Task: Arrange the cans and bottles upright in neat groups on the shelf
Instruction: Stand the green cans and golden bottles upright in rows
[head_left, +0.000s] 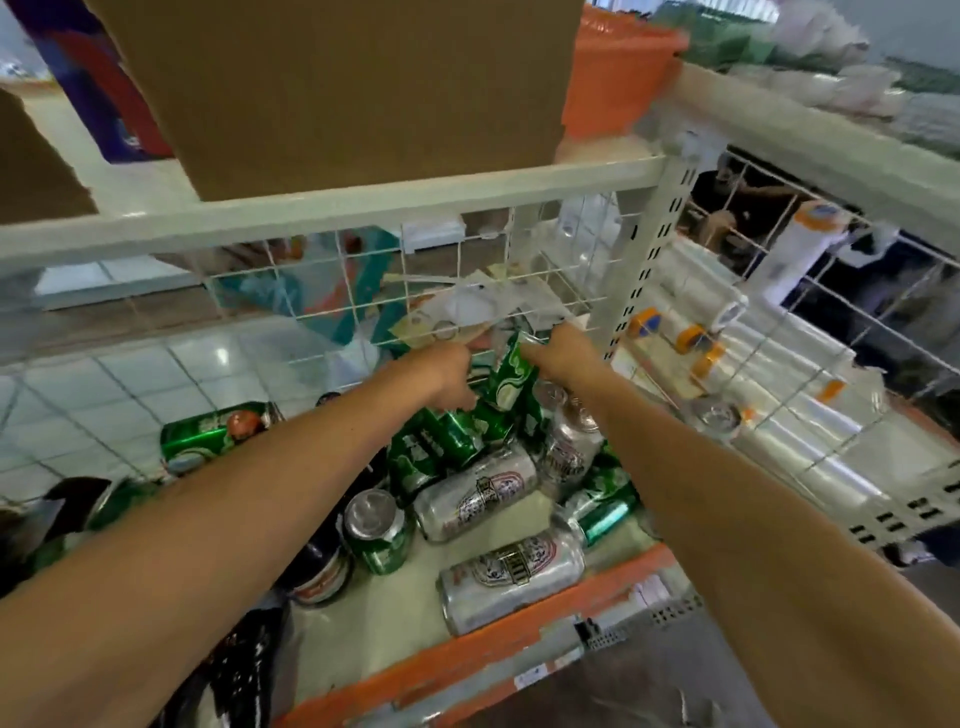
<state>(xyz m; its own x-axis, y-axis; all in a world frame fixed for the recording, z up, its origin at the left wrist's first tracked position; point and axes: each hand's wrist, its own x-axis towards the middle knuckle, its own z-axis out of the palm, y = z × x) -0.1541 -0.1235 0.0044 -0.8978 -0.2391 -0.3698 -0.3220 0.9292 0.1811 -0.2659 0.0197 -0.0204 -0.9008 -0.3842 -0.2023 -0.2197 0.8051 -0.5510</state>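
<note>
A heap of green and silver cans lies jumbled on the shelf (395, 613). Both my arms reach to the back of it. My right hand (558, 353) grips the top of a green can (511, 379) standing tilted at the rear. My left hand (449, 376) curls round the cans just left of it; its fingers are partly hidden. Two silver cans (511, 577) (475, 499) lie on their sides near the front. One green can (376, 535) stands upright, and another green can (213, 434) lies on its side at the left.
A white wire grid (363, 280) backs the shelf, and a perforated post (644, 270) stands at its right. An orange edge strip (467, 654) runs along the front. A cardboard box (332, 88) sits on the shelf above. Rolls of clear film and tape (727, 358) fill the neighbouring bay.
</note>
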